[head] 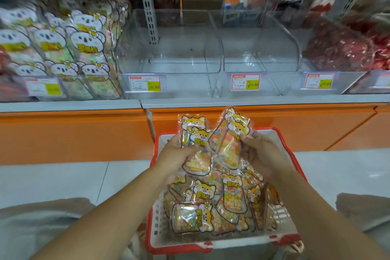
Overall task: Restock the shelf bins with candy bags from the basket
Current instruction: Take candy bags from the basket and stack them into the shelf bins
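Left hand (179, 154) is gripping a small bunch of fox bags (193, 131), thumb lying across the front and fingers curling round behind. The yellow headers are poking up toward 12 o'clock. Right hand (261, 154) is pinching a single candy bag (226, 148) by its edge just under the header. That bag is tilting toward 1 o'clock and overlapping the right side of the left hand's bunch. So both hands are grasping bags, neither one hanging loose.

Straight below at 6 o'clock, the spare bags (211, 207) are lying in a messy heap in the basket (179, 247), which is white mesh with a red rim. The held bags are hanging over its far half, and I can't tell whether they're touching the heap.

Going up toward 12 o'clock, the orange base panel (73, 133) and the grey shelf edge (253, 100) are sitting between the hands and the shelf. On it two clear bins are standing side by side, the left bin (168, 53) and the right bin (259, 53). Each is wearing a price tag (145, 83) on its raised front lip, reading 16.80. A slotted metal upright (150, 10) is rising behind the left one.

At 10 o'clock, koala bags (84, 42) are standing packed in rows. At 2 o'clock there's a bin of red snacks (341, 48), too blurry to read. Beige fabric (42, 221) is showing at 7 and 5 o'clock.
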A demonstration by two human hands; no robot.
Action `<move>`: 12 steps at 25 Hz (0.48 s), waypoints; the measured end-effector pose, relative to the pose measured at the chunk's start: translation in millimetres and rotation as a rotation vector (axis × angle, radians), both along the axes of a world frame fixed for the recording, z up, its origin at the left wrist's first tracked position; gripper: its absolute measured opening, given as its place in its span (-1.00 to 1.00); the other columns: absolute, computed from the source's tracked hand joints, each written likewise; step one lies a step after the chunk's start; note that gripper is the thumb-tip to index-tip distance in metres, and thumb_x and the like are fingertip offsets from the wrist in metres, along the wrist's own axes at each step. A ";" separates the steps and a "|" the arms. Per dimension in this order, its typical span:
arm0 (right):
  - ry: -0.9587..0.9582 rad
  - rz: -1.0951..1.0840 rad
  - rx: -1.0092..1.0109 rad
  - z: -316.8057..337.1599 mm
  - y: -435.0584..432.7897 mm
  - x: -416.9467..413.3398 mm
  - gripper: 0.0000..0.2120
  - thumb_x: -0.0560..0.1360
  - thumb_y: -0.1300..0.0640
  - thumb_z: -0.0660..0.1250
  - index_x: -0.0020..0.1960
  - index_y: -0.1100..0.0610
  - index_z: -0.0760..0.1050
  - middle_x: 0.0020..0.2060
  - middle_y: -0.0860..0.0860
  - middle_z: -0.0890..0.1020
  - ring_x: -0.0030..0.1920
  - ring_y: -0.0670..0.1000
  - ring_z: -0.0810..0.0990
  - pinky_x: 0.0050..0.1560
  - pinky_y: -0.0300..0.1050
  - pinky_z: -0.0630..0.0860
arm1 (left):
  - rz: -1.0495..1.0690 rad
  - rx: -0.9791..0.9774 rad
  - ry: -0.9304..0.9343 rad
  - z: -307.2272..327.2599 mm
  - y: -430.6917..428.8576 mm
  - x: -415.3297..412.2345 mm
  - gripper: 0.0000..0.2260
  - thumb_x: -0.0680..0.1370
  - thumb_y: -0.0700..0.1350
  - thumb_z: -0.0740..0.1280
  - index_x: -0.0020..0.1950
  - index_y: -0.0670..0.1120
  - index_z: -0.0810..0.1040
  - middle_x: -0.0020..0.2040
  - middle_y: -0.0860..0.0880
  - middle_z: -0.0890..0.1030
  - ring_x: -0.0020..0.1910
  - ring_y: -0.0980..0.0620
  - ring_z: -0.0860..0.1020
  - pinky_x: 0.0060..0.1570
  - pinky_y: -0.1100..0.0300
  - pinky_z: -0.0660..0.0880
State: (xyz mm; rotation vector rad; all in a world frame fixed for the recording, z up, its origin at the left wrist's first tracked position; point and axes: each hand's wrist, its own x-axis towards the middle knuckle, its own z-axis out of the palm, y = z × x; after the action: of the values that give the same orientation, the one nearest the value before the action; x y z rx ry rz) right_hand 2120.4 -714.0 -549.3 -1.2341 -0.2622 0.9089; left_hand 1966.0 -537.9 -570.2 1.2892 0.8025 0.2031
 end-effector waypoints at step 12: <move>-0.122 0.019 -0.042 68.3 6.1 -38.4 -0.80 0.63 0.27 0.15 -0.10 0.20 0.50 -0.28 0.11 0.68 -0.28 0.07 0.68 -0.37 -0.06 0.59 | -0.013 -0.116 -0.186 78.6 -6.2 -10.6 -0.61 0.43 -0.37 0.45 0.14 0.01 0.51 0.04 -0.06 0.68 -0.05 0.08 0.65 -0.04 0.19 0.53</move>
State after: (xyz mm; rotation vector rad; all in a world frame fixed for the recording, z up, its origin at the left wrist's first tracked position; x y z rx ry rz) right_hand 2081.9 -707.9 -480.9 -1.3297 -0.3539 0.8602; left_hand 1955.4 -544.1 -491.7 1.1475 0.6375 0.2591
